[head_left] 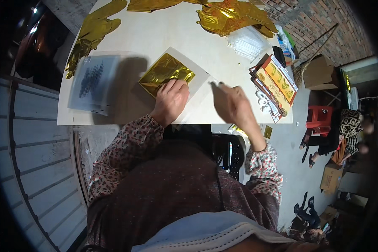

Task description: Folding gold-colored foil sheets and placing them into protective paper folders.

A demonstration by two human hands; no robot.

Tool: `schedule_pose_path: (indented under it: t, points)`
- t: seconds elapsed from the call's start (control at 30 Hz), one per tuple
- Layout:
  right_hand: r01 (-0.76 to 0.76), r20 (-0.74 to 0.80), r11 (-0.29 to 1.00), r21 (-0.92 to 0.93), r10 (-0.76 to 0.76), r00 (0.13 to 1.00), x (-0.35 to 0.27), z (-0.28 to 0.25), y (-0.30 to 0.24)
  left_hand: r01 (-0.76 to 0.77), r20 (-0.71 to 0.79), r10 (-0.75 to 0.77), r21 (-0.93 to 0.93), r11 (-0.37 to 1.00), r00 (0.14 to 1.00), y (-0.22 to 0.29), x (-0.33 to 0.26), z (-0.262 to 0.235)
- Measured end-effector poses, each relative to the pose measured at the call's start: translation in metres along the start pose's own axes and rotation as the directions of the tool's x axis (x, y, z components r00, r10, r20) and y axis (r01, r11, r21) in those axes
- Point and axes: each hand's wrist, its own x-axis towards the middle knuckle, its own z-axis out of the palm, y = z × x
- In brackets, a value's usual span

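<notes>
L hand [171,99] lies palm-down, fingers bent, pressing on the near edge of a folded gold foil piece [166,72]; it pins the foil flat rather than closing round it, forearm in a flowered sleeve coming up from the lower edge. R hand [233,103] is raised just above the table [155,33], wrist cocked, fingers drawn together in a pinch w/ dark nails; it seems to nip the corner of a clear plastic sleeve [197,82], but the hand is blurred so can't tell for sure if it grips anything. The foil sits inside or on that clear sleeve, mid-table, right in front of the person. Left of it, apart, a stack of clear bags w/ printed sheets [92,82]. Far side: loose gold foil balloons [235,17] in a heap, more gold foil at the far-left edge [92,31], and a bundle of clear wrappers [248,42]. At the right edge, a fanned stack of orange printed cards [275,86]. Off the table to the right, open cardboard boxes [319,71], contents not readable, and a red stool [319,117] w/ another person seated near it.
</notes>
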Motion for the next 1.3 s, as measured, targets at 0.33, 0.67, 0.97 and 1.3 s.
schedule_pose_path:
  t: [0.33,0.67,0.97,1.3]
  points:
    - [-0.026,-0.357,0.997,0.067,0.048,0.933,-0.021,0.04,-0.006,0.088,0.036,-0.085,-0.104,0.991,0.996,0.021,0.01,-0.01]
    - [0.123,-0.42,0.992,0.026,-0.101,0.902,-0.022,0.06,-0.025,0.13,-0.022,-0.135,-0.159,0.979,0.991,0.026,-0.002,-0.02]
    - [-0.058,-0.394,0.965,-0.254,-0.048,0.918,-0.014,0.054,-0.041,0.118,0.084,-0.093,-0.374,0.92,0.992,0.043,-0.016,-0.026]
    - [0.021,-0.487,0.975,-0.221,-0.129,0.864,-0.027,0.059,-0.026,0.175,0.12,-0.137,-0.411,0.895,0.983,0.043,-0.012,-0.024]
